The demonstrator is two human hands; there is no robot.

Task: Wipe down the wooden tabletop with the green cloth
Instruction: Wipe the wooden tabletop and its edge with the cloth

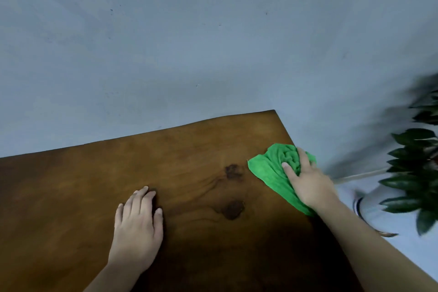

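The brown wooden tabletop [99, 185] fills the lower half of the view, with two dark knots near its middle. A bunched green cloth [272, 170] lies on the table close to its right edge, near the far right corner. My right hand [308, 182] presses down on the cloth, fingers gripping its folds. My left hand [138, 223] rests flat on the wood left of the knots, fingers together, holding nothing.
A pale blue-grey wall [166, 42] rises right behind the table's far edge. Off the right edge stands a dark-leaved plant [417, 173] in a white pot [369, 216], blurred, on a pale floor.
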